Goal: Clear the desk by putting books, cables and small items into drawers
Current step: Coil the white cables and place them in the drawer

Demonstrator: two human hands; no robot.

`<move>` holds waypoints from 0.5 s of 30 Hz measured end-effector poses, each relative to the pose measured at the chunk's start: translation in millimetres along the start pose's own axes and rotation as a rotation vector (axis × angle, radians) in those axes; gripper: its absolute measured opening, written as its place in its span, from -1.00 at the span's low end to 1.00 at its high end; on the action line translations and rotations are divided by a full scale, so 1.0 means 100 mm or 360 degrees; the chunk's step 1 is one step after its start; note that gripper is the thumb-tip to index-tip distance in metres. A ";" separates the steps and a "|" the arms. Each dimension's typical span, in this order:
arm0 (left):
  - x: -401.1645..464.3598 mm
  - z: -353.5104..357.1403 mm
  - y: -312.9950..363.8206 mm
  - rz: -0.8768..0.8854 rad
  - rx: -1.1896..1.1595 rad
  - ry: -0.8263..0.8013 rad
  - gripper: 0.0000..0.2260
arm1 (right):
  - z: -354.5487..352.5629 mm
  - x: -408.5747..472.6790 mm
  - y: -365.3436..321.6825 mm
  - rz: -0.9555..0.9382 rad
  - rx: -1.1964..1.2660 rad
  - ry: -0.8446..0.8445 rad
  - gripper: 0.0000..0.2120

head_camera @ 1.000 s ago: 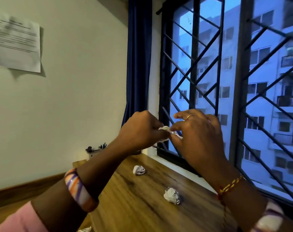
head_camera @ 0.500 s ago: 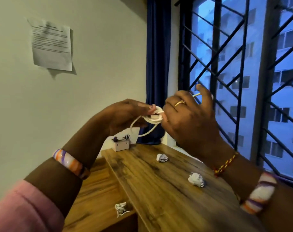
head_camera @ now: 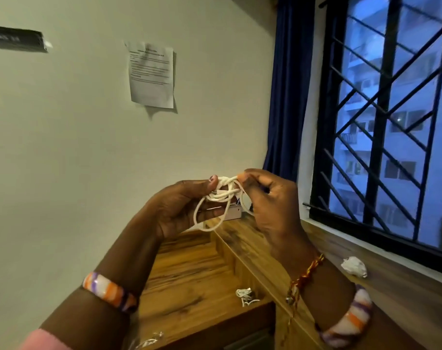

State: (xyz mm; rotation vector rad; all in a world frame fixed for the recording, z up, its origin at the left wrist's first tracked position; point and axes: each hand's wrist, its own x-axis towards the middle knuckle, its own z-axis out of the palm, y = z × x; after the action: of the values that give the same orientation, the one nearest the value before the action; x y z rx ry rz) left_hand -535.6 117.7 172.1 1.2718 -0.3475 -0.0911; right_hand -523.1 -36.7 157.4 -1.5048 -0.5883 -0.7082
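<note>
1. Two hands work one white cable (head_camera: 221, 198), held in the air above the desk (head_camera: 396, 299), over its far end. The left hand (head_camera: 179, 210) curls round the coil, thumb pressed on top of the bundle. The right hand (head_camera: 268, 198) pinches the strands at the bundle's upper right, fingertips closed tight on the cord.

2. Step in hand, as I read it: winding the cable into a compact coil before it goes in a drawer. Several turns cross at the pinch; two looser loops hang below the hands.

3. To do it well: the left thumb should hold the gathered turns while the right hand feeds each new loop at matching size. The hanging loops want drawing in, or they may snag. A last wrap round the middle would likely lock the bundle.

4. Beyond the hands: a small pale box (head_camera: 231, 213) sits at the desk's far corner, partly hidden behind the cable.

5. A crumpled paper ball (head_camera: 354, 267) lies on the desk near the window side, right of the cable.

6. On the lower wooden surface (head_camera: 189, 286) left of the desk lies a small white tangle (head_camera: 245, 295), possibly another cord; too small to tell.

7. No open drawer is in view.
</note>
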 end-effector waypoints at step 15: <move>0.44 0.14 -0.22 0.0789 0.1162 0.0685 -0.95 | -0.22 0.30 0.18 -0.0706 -0.1486 -0.0358 -0.88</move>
State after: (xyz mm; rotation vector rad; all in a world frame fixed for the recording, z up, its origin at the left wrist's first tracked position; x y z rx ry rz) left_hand -495.9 86.5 163.9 1.8314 -0.3207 0.7849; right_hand -491.4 -61.2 166.8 -2.3693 -0.8326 -1.2730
